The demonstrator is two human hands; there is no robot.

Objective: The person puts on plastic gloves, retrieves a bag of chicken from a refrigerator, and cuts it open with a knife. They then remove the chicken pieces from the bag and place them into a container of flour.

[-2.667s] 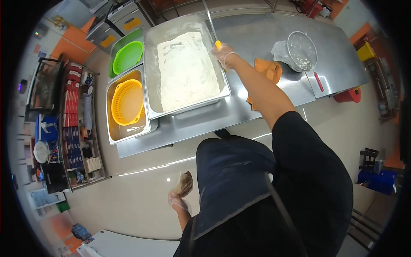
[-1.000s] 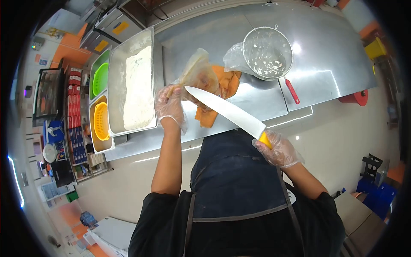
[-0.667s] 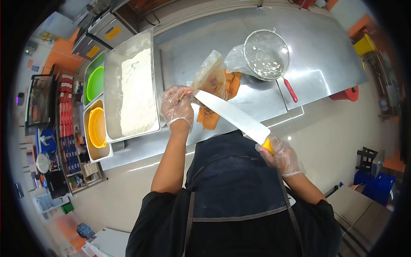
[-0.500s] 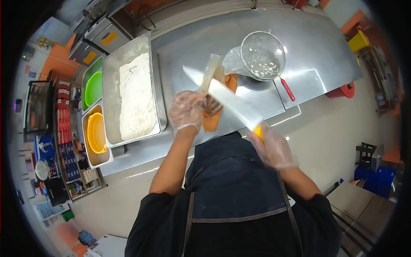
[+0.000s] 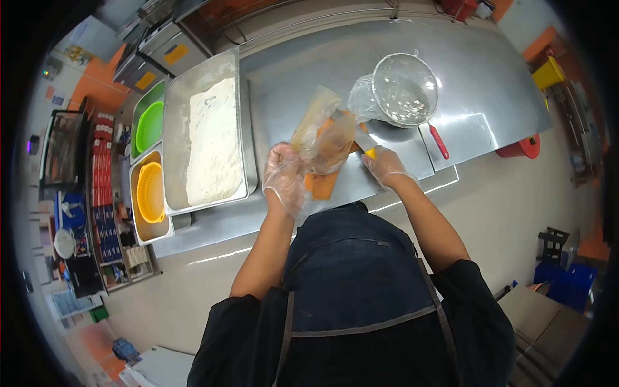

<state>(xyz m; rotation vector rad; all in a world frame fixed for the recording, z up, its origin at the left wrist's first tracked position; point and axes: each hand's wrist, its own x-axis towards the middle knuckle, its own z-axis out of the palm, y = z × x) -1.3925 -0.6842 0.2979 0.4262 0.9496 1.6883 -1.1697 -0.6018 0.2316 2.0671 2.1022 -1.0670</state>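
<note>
My left hand (image 5: 284,169), in a clear plastic glove, has its fingers closed on a translucent plastic bag (image 5: 317,116). The bag has brownish contents and lies over an orange board (image 5: 324,186). My right hand (image 5: 387,166), also gloved, is wrapped round the yellow handle of a large knife (image 5: 369,153). Its blade points away to the upper left and is partly hidden behind the bag.
A deep metal tray (image 5: 247,155) of white flour stands left, beside a green basket (image 5: 150,127) and a yellow basket (image 5: 150,193). At the back right, a sieve with white bits (image 5: 405,90) has a red handle (image 5: 439,142).
My right hand has moved up and left with the knife, whose blade has gone from above the bag to beside and behind it. The bag looks more spread out.
</note>
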